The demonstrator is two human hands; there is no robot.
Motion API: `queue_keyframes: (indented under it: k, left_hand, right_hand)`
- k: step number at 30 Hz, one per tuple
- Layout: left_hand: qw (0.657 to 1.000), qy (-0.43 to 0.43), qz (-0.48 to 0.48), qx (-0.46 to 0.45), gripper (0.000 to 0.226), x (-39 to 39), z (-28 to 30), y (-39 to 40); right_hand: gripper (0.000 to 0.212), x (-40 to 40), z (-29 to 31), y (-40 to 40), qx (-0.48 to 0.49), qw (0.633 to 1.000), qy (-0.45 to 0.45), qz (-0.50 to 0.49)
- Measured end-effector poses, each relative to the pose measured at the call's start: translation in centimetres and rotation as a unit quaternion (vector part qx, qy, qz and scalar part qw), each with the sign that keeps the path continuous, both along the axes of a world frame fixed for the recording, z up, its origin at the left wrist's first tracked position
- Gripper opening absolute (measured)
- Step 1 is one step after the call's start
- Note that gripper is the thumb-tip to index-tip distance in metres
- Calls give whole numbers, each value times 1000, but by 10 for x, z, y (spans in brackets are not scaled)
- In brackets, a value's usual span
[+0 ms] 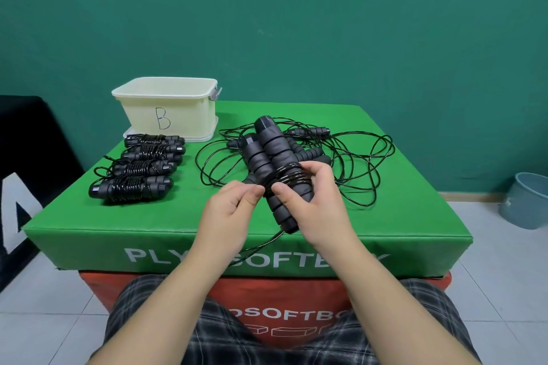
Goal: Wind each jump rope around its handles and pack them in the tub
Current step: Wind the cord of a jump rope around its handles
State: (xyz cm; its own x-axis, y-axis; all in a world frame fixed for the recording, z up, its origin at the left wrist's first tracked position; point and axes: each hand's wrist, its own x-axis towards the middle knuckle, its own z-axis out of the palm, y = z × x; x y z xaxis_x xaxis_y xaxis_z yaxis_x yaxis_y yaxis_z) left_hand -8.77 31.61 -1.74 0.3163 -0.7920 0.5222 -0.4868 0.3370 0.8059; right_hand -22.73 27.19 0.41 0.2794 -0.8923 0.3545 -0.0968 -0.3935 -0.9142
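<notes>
Jump ropes [350,154] lay tangled on the green box [415,216] I watched, right of the cream tub [139,112]. My right hand [314,210] gripped two handles [267,163]; my left hand [228,210] pinched their cord [284,179].

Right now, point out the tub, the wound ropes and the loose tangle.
tub [142,115]: head view, front wall.
wound ropes [130,187]: head view, nearest bundle's coils.
loose tangle [364,163]: head view, cord loops.

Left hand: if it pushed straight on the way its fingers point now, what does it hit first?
The left hand points up-right at the pair of handles held in the right hand. It would likely meet the cord coils wound round them first; it already pinches that cord.
</notes>
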Motion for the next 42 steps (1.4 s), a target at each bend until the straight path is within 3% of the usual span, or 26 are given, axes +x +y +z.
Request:
queue_keyframes:
  k: [2, 5, 7, 12, 15, 18, 26, 30, 34, 36, 39, 42]
  left_hand:
    - [998, -50, 26, -22, 23, 3, -1, 0]
    - [989, -117, 76, -48, 40, 5, 0, 3]
    - [987, -122, 70, -79, 40, 5, 4, 5]
    - [990, -97, -15, -101, 25, 1, 10, 5]
    - [991, -83, -41, -98, 22, -4, 8, 6]
    - [990, -89, -66, -87, 17, -9, 5, 6]
    - [999, 14, -17, -40, 19, 11, -7, 1]
    - [1000, -3, 4, 15, 20, 16, -21, -6]
    - [994, -91, 14, 51, 22, 16, -26, -9]
    - [993, -83, 11, 78, 28, 11, -26, -9]
    - [990, 65, -61, 107, 35, 2, -23, -6]
    - [956, 244, -119, 113, 26, -1, -17, -3]
  right_hand:
    - [40, 1, -1, 0, 11, 1000, -14, 10]
    - [37, 2, -1, -2, 23, 1000, -16, 10]
    - [38, 1, -2, -3, 18, 1000, 9, -1]
    - [51, 2, -3, -1, -27, 987, 146, -66]
    - [60, 4, -9, -1, -100, 936, 322, -97]
    - [55, 6, -10, -1, -104, 918, 368, -104]
    - [49, -1, -1, -4, 5, 985, 151, -79]
    - [40, 2, -3, 0, 31, 997, 49, -45]
    - [30, 7, -7, 3, 59, 997, -43, -9]
    - [27, 8, -8, 1, 84, 991, -100, 2]
    - [24, 7, -7, -1, 107, 982, -152, 29]
    - [21, 5, -4, 0, 167, 966, -187, 68]
